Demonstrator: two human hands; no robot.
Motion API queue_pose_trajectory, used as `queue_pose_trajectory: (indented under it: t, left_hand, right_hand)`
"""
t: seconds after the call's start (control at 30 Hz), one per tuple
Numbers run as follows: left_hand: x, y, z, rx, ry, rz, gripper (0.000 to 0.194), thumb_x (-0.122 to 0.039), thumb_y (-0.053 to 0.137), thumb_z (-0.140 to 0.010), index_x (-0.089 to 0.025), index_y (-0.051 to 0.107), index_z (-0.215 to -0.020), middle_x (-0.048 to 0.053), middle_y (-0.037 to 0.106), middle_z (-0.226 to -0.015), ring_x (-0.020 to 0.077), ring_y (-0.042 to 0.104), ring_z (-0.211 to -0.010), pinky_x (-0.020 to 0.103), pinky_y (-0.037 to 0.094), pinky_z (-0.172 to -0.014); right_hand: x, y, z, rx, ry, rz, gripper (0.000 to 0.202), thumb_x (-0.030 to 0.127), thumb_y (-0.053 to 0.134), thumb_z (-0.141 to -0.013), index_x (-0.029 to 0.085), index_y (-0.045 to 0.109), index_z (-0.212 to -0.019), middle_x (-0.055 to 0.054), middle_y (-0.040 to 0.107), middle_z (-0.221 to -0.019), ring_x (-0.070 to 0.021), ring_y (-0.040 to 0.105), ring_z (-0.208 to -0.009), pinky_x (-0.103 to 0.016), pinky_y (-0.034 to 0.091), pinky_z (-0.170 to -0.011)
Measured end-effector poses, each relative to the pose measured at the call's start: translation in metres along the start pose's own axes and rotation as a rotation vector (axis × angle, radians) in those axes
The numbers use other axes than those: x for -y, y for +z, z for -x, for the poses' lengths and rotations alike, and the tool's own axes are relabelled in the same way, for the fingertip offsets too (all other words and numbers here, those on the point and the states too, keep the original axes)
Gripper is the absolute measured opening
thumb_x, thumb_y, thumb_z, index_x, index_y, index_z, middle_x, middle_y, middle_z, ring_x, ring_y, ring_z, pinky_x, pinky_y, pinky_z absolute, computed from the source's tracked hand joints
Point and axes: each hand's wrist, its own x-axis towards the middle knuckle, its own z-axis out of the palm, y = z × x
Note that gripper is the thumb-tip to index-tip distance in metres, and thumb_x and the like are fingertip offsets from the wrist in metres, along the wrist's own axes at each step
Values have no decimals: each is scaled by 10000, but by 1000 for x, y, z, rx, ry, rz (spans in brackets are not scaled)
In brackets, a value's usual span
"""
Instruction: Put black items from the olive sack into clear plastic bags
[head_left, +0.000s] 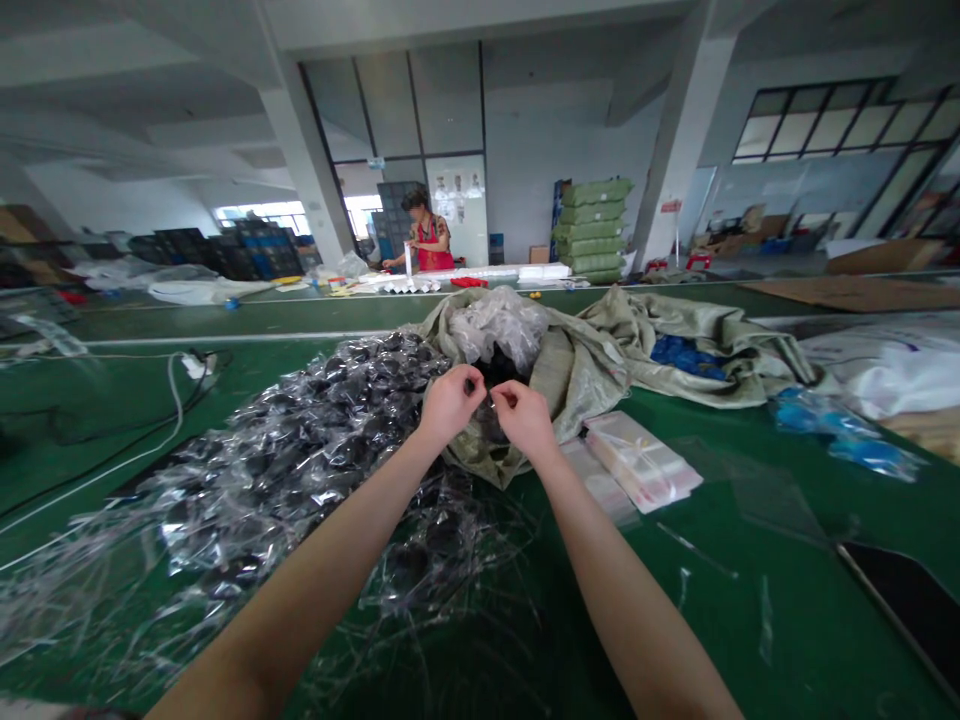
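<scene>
My left hand is closed in a pinch, with a small dark bit showing at its fingertips. Close beside it, my right hand also has thumb and fingers pressed together; what it holds is too small to make out. Both are raised in front of an olive woven sack, whose open mouth shows clear plastic and dark contents. A large heap of dark items in clear wrappers spreads to the left. Right of my hands lies a stack of clear flat bags.
On the green table are a dark phone-like slab, blue wrapped items, loose clear strips and a cable at left. Another sack holds blue items. A person in a red apron stands beyond.
</scene>
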Motion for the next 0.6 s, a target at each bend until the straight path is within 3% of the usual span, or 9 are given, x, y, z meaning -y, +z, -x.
queue_pose_trajectory:
  t: [0.07,0.17,0.23,0.3,0.37,0.47,0.53,0.6]
  left_hand:
    - [5,-5,-4,-112,-173,174,84,-229,564,-781,-169,622,-771,29,665,-781,132,585,-672,256,472,-687]
    - [17,-21,-9,-288,-467,617,111,-262,545,-788,-162,568,-746,56,671,-803,131,614,-703,239,484,-649]
    - [28,-35,-9,-381,-596,909,107,-247,531,-796,-171,508,-724,82,680,-854,131,643,-747,234,501,-662]
    - [37,-49,-3,-414,-663,1062,146,-228,525,-802,-187,439,-691,59,657,-784,103,633,-695,209,501,-638]
    - [42,-58,8,-369,-700,1092,215,-225,536,-799,-199,377,-657,-21,539,-599,53,518,-501,157,423,-490]
    - [37,-58,28,-222,-738,1076,235,-218,637,-737,-195,417,-655,-105,333,-472,26,259,-344,151,182,-330]
    - [26,-51,39,-68,-723,1025,194,-245,711,-703,-180,528,-717,-119,304,-455,25,212,-332,161,113,-325]
    - [12,-43,44,37,-626,878,229,-338,749,-701,-168,622,-786,-107,342,-449,30,242,-341,168,133,-336]
  right_hand:
    - [1,-3,-1,-17,22,11,173,221,522,-812,217,693,-782,-21,717,-753,-187,643,-703,-310,484,-741]
    - [0,-9,-3,-108,35,-49,180,259,522,-830,199,692,-826,-35,723,-780,-186,647,-704,-314,495,-733]
    - [-1,-13,-6,-189,29,-100,194,300,529,-844,184,684,-852,-48,718,-782,-189,653,-708,-321,510,-731]
    - [-1,-16,-8,-241,36,-169,210,334,533,-855,178,671,-878,-43,698,-741,-190,659,-690,-328,531,-713]
    - [1,-19,-9,-260,71,-259,223,365,538,-858,179,655,-900,-28,670,-700,-188,664,-654,-326,554,-658]
    - [7,-22,-10,-273,123,-380,236,395,567,-837,179,639,-902,-21,646,-692,-190,673,-634,-312,574,-566]
    - [13,-24,-9,-277,135,-431,245,405,588,-821,179,637,-900,-17,636,-689,-186,674,-639,-307,585,-548]
    - [18,-25,-8,-270,140,-460,258,418,597,-816,180,638,-905,-10,631,-686,-176,670,-645,-300,594,-552]
